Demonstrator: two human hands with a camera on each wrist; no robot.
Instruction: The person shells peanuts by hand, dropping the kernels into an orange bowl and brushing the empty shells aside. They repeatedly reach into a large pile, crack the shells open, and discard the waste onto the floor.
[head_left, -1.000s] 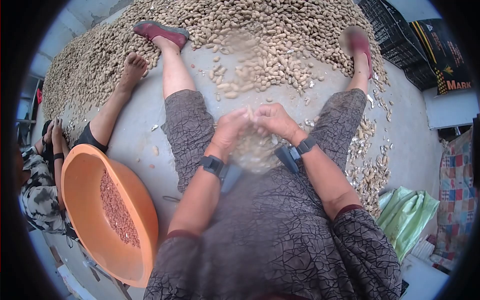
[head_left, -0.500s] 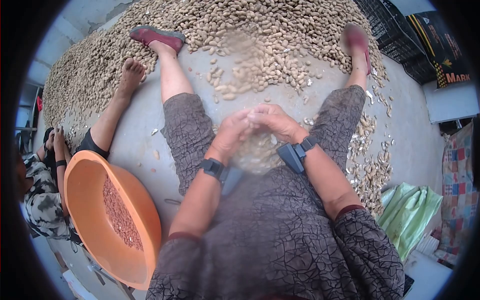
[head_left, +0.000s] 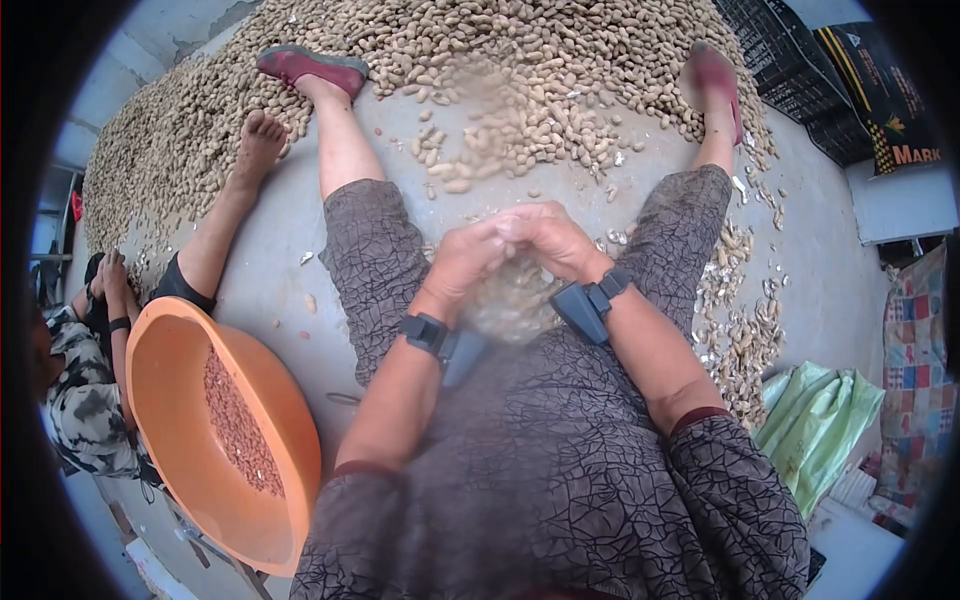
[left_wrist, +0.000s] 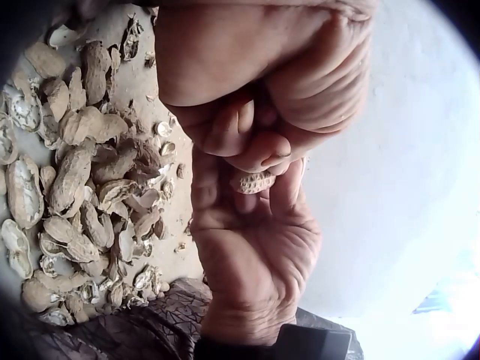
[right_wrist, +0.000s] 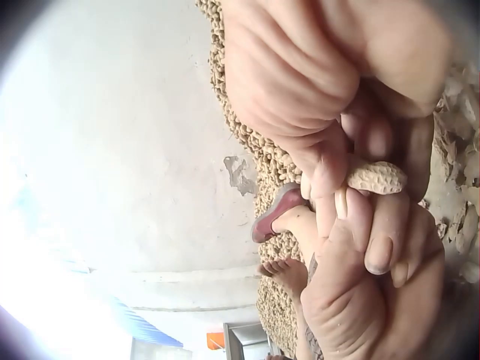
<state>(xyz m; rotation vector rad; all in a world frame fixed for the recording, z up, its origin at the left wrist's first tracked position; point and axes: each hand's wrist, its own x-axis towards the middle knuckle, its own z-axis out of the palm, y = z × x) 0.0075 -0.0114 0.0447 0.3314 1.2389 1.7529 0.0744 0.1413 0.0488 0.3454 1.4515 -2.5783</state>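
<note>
Held together over the lap are my left hand [head_left: 465, 262] and my right hand [head_left: 556, 240], fingertips meeting. An unshelled peanut [right_wrist: 377, 178], tan and ridged, is pinched between the fingers of both hands in the right wrist view. The left wrist view shows the same peanut [left_wrist: 255, 182] just under the left fingertips, with the right hand's fingers behind it. Both thumbs press close beside one end of it. The insides of the curled palms are mostly hidden. Below the hands lies a heap of cracked peanut shells [left_wrist: 71, 180].
A large pile of unshelled peanuts [head_left: 440, 40] spreads beyond the feet. An orange basin [head_left: 165, 350] with shelled reddish kernels [head_left: 240, 430] stands at left, next to another seated person [head_left: 90, 390]. At right are scattered shells [head_left: 740, 330], a green sack [head_left: 820, 425] and a black crate [head_left: 790, 80].
The hands stay together over the lap; their fingers shift slightly and the right wrist has turned a little. The head view has shifted slightly.
</note>
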